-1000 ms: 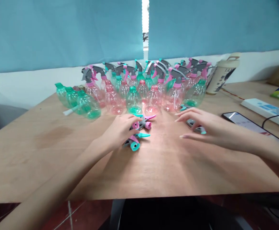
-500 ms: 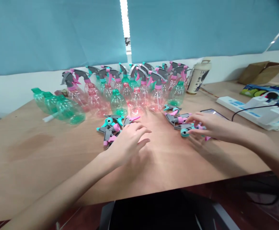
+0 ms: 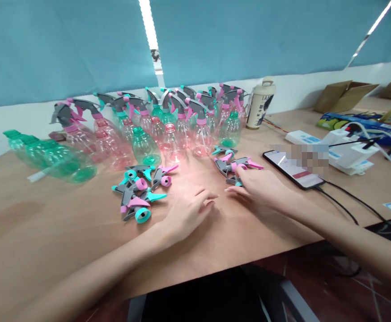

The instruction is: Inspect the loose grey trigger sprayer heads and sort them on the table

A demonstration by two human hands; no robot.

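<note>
Spray heads (image 3: 127, 195) in left pile now uncovered; left hand (image 3: 188, 216) moved clear.

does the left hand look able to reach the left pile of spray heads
Probably yes: the left hand appears empty, with nothing standing between it and that pile of spray heads.

Bottles (image 3: 146, 150) looked see-through, glossy plastic. Spray heads (image 3: 127, 197) looked smooth, opaque plastic. Tabletop (image 3: 64, 228) looked like smooth wood with faint sheen. Curtain (image 3: 249, 36) looked like matt cloth. Box (image 3: 333, 96) looked dull cardboard. Phone screen (image 3: 284, 166) looked glossy.
</note>
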